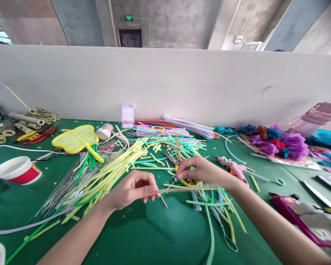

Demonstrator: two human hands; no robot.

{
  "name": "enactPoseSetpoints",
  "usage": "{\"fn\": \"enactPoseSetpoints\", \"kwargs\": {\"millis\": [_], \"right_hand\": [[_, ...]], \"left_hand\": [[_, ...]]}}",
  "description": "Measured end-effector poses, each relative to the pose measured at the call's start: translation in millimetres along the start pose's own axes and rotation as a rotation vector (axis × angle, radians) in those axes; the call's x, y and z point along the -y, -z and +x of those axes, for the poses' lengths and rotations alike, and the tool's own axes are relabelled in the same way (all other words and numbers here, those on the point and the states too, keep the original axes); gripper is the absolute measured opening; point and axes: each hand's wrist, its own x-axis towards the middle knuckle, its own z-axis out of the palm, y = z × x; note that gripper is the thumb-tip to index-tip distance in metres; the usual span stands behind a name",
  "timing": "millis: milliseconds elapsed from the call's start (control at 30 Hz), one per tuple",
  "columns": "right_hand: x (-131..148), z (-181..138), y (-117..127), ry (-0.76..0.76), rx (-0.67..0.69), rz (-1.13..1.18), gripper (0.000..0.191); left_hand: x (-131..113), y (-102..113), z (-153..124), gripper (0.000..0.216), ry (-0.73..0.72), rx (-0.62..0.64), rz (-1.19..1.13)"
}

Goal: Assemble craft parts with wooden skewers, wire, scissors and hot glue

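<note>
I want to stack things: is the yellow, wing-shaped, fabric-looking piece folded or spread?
Spread: the yellow, wing-shaped piece opens wide on both sides of its yellow stick.

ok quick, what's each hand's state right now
Left hand: closed, holding a thin strip.
Right hand: curled by the scissors; grip can't be told.

The table (143, 241) is green. The stick (176, 190) is pale tan. The scissors (174, 161) are yellow-handled. The cup (26, 177) is white with a red band. The glue gun (238, 170) is pink. The tassels (196, 202) are light blue.
</note>
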Motion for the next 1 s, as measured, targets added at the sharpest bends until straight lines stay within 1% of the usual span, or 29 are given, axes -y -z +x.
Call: {"fn": "enactPoseSetpoints", "kwargs": {"millis": [33, 100, 167, 233, 300, 367, 467, 567, 667, 733, 833, 900, 1000], "right_hand": [[2.0, 3.2, 5.8, -0.029, 0.088, -0.007, 0.014], [7.2, 9.3, 12.4, -0.018, 0.244, -0.078, 0.01], [14.2, 13.8, 12.8, 0.045, 0.367, -0.169, 0.019], [22.8, 16.6, 9.5, 0.097, 0.449, -0.226, 0.029], [32.2, 19.1, 6.7, 0.125, 0.443, -0.316, 0.037], [41.6, 22.1, 7.3, 0.13, 0.359, -0.481, 0.04], [54.1, 25.6, 14.2, 0.155, 0.209, -0.697, 0.035], [65.9, 22.7, 20.2, 0.219, 0.07, -0.852, 0.03], [78.7, 11.1, 16.2, 0.238, -0.004, -1.046, 0.027], [86.6, 0.5, 7.1, 0.225, -0.043, -1.13, 0.026], [92.2, -15.6, -12.9, 0.205, -0.14, -1.16, 0.027], [89.0, -24.8, -27.8, 0.205, -0.251, -1.151, 0.028], [72.4, -36.3, -48.9, 0.166, -0.444, -1.121, 0.033]], "left_hand": [[-2.1, -0.7, -1.2, 0.028, 0.026, 0.074, 0.024], [-5.8, -1.1, -3.3, 0.027, 0.073, 0.202, 0.089], [-9.0, 1.4, -5.2, 0.027, 0.1, 0.273, 0.168], [-12.2, 6.7, -6.9, 0.027, 0.114, 0.313, 0.254], [-15.4, 13.0, -7.7, 0.027, 0.12, 0.348, 0.347], [-18.0, 18.3, -7.2, 0.026, 0.115, 0.378, 0.433], [-18.6, 23.4, -3.7, 0.023, 0.089, 0.376, 0.527], [-12.3, 27.3, 2.2, 0.02, 0.048, 0.301, 0.624], [0.4, 31.9, 9.1, 0.021, 0.03, 0.157, 0.697], [9.5, 35.0, 13.4, 0.023, 0.054, 0.024, 0.69], [17.5, 39.0, 18.7, 0.026, 0.095, -0.193, 0.609], [17.2, 40.5, 21.5, 0.027, 0.071, -0.322, 0.555], [11.1, 40.8, 25.0, 0.026, 0.015, -0.483, 0.427]]}}
